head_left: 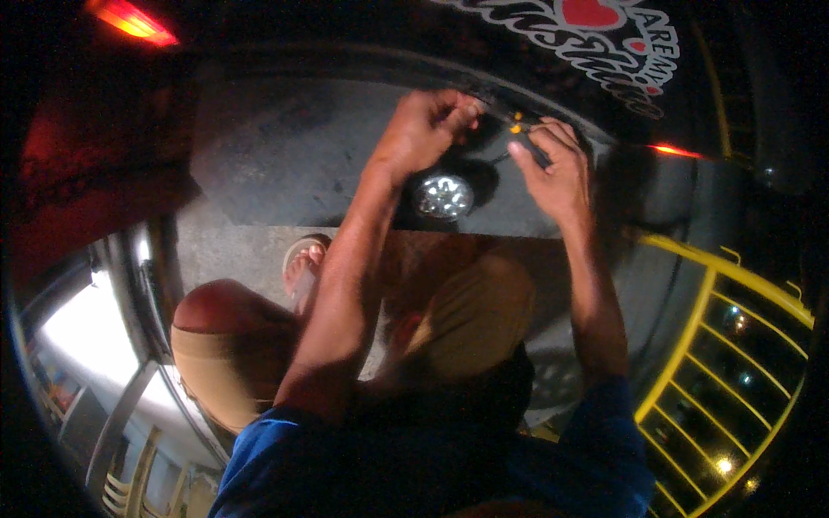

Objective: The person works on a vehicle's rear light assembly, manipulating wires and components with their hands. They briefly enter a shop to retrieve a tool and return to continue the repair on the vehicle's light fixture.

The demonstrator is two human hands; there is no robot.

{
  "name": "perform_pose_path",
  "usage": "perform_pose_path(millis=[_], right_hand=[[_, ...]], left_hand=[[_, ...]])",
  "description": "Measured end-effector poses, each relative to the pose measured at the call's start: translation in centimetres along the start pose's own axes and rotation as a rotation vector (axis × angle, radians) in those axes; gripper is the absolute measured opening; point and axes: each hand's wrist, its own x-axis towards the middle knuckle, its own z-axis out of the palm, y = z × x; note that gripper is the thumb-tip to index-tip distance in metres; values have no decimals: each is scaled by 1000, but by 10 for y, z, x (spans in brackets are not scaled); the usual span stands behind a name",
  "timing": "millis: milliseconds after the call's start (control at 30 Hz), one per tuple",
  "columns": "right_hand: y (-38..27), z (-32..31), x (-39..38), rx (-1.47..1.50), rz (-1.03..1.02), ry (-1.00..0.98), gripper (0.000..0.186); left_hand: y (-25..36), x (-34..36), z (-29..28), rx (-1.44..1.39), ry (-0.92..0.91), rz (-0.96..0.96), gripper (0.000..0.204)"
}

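My right hand [561,168] is closed around pliers [528,142] with dark handles and yellow parts near the joint. Their jaws point left, toward the fingertips of my left hand [425,129]. That hand is pinched close to the dark edge of a vehicle's rear; what lies between its fingers is too small to make out. Just below both hands, a round clear lamp [444,197] with bright facets sits against a grey panel [285,147]. A thin dark wire [501,159] shows near the pliers.
A lit red tail lamp [134,22] glows at upper left, and a sticker with a red heart [591,12] is at upper right. Yellow metal railing [678,345] stands on the right. My bent knees and a sandalled foot [306,259] are below, on concrete floor [224,259].
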Motion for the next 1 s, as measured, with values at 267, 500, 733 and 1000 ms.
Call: perform_pose_path(millis=[267,500,733,1000], right_hand=[[6,0,-3,-31,-21,40,21],[5,-2,-2,-60,-71,39,20],[-1,-3,-20,-25,-3,80,18],[-8,-1,-5,-149,-93,80,20]], left_hand=[[0,4,-4,113,-31,69,27],[3,5,-5,193,0,203,25],[0,4,-7,74,-66,87,26],[1,6,-8,145,-63,125,25]])
